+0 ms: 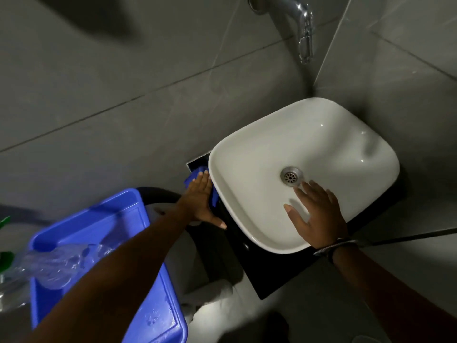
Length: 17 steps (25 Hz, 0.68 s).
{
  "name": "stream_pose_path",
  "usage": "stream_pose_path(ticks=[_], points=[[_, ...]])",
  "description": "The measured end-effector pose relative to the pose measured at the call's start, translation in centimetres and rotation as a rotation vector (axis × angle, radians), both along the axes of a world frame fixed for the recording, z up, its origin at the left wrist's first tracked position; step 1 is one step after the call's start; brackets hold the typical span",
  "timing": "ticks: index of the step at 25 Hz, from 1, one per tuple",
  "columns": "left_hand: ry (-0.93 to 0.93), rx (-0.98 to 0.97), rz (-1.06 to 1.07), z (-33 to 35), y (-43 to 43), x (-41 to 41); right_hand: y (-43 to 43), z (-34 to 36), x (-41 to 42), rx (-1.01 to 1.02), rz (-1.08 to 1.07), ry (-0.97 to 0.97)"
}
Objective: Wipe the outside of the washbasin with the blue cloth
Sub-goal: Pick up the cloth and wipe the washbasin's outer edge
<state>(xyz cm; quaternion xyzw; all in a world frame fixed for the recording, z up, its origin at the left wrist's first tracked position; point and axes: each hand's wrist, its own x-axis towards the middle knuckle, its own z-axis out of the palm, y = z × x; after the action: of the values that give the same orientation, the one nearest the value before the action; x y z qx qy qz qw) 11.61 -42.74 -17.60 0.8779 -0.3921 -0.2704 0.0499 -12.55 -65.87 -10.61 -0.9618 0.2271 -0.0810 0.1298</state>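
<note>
A white washbasin [329,134] with a steel drain [291,177] sits on a black counter [277,273] in a tiled corner. The blue cloth [191,178] lies against the basin's left outer wall. My left hand [201,201] presses flat on that cloth, fingers together, thumb out toward the basin's underside. Most of the cloth is hidden under the palm. My right hand [315,211] rests inside the bowl just below the drain, fingers spread, holding nothing.
A chrome tap [304,28] juts from the wall above the basin. A blue plastic tub [103,243] stands at lower left with a clear plastic bottle [57,263] across it. Grey tiled walls close in on the right and back.
</note>
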Motion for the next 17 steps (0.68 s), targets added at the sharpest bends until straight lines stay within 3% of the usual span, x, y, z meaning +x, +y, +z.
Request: stream_pose_path(ticks=[8,13,17], points=[[-0.004,-0.054,0.098,-0.2,1.0,-18.7,-0.2,0.3,0.0,0.000,0.034,0.025],[0.101,0.002,0.087,0.8,-2.1,-28.3,0.5,1.7,-0.5,0.028,0.084,-0.046],[0.069,-0.119,0.171,3.5,-2.1,-29.4,2.2,1.7,-5.3,0.194,0.143,-0.315]])
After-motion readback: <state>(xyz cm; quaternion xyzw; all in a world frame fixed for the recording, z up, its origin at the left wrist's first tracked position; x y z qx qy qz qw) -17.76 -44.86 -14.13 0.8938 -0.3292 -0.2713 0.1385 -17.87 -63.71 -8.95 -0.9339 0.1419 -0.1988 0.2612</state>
